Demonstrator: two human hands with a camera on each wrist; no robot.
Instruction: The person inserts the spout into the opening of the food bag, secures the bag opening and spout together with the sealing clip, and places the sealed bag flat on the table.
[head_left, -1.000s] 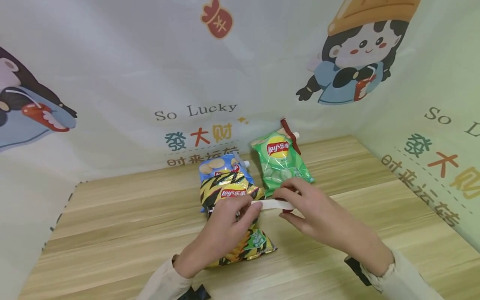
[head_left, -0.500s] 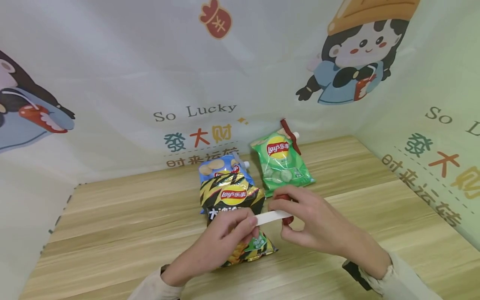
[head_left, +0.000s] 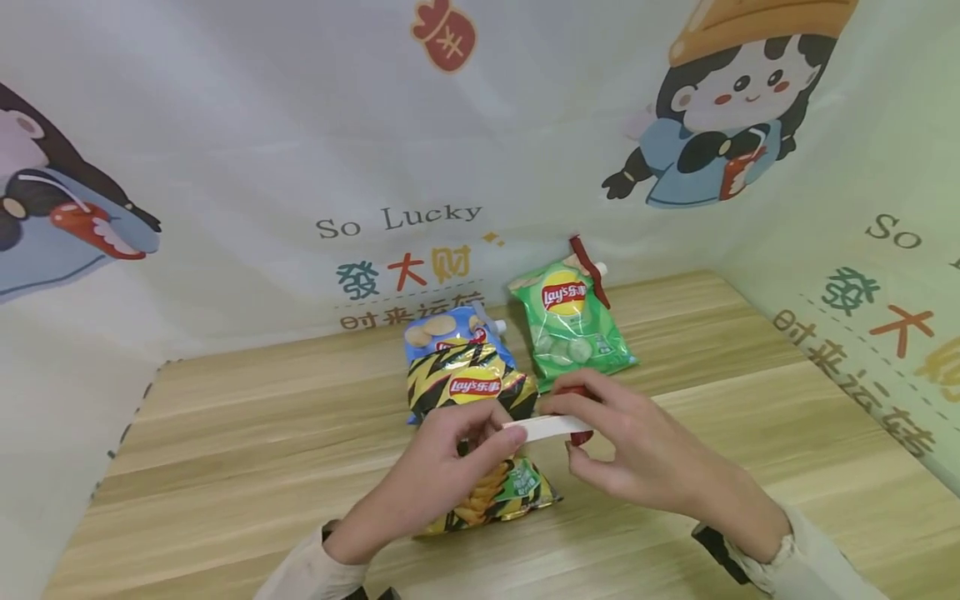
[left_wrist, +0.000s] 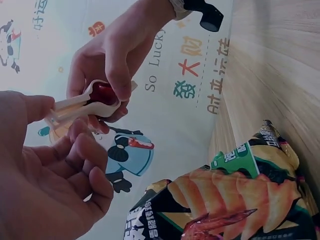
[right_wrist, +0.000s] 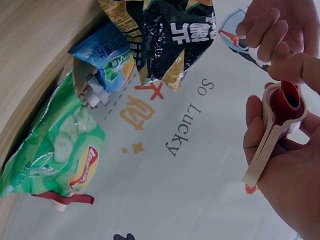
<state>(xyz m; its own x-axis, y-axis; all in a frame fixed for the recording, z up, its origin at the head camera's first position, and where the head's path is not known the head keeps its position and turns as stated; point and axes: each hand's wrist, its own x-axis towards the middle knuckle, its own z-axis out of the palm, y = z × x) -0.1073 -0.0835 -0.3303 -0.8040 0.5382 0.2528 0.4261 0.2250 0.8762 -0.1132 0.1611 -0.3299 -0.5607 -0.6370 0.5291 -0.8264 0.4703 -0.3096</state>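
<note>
My left hand [head_left: 450, 458] pinches one end of a cream-white bag clip [head_left: 551, 428] with its thumb and fingers. My right hand [head_left: 645, 446] holds the clip's other side, fingers and thumb around its dark red tube-like part [right_wrist: 289, 102]. In the left wrist view, two pale arms [left_wrist: 75, 112] of the clip run side by side from the left thumb toward the red part. Under the hands lies a black-and-yellow Lay's chip bag [head_left: 468, 362], partly hidden by the left hand. It overlaps a blue chip bag [head_left: 427, 329].
A green Lay's bag [head_left: 573, 321] lies behind the right hand, its top closed by a red clip [head_left: 591, 273] with a white spout. The blue bag carries a grey clip [right_wrist: 92, 92]. Printed white cloth [head_left: 262, 150] stands behind the wooden tabletop [head_left: 255, 433].
Both hands dip a little toward me with the clip, then return partly upward. The clip tilts and levels somewhat. The bags stay put; the head view shifts slightly.
</note>
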